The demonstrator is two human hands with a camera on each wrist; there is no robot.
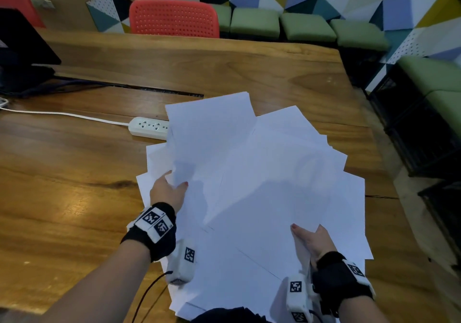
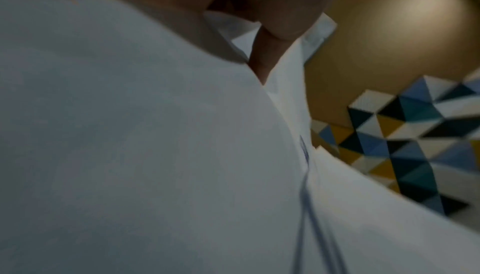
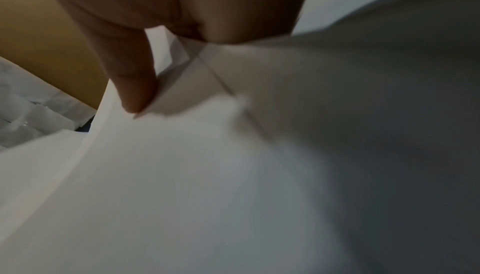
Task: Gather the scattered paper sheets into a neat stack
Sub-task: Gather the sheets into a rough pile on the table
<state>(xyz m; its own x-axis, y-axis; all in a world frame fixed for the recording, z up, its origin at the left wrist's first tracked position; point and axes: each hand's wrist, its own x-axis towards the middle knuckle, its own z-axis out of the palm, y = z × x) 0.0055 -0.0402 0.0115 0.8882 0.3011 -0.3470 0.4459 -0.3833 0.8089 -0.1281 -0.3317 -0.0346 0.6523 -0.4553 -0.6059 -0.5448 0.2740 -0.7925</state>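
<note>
A loose fan of several white paper sheets (image 1: 249, 188) is lifted above the wooden table (image 1: 74, 185), edges splayed in all directions. My left hand (image 1: 169, 190) grips the pile's left side, thumb on top and fingers underneath. My right hand (image 1: 309, 240) pinches the lower right part of the sheets the same way. In the left wrist view the paper (image 2: 130, 155) fills the frame below the fingers (image 2: 280, 11). The right wrist view shows a thumb (image 3: 132, 85) pressed onto the paper (image 3: 207, 175).
A white power strip (image 1: 147, 126) with its cord lies on the table just left of the sheets' far edge. A dark monitor (image 1: 22, 45) stands at the far left. A red chair (image 1: 174, 18) and green stools (image 1: 254, 23) line the far side.
</note>
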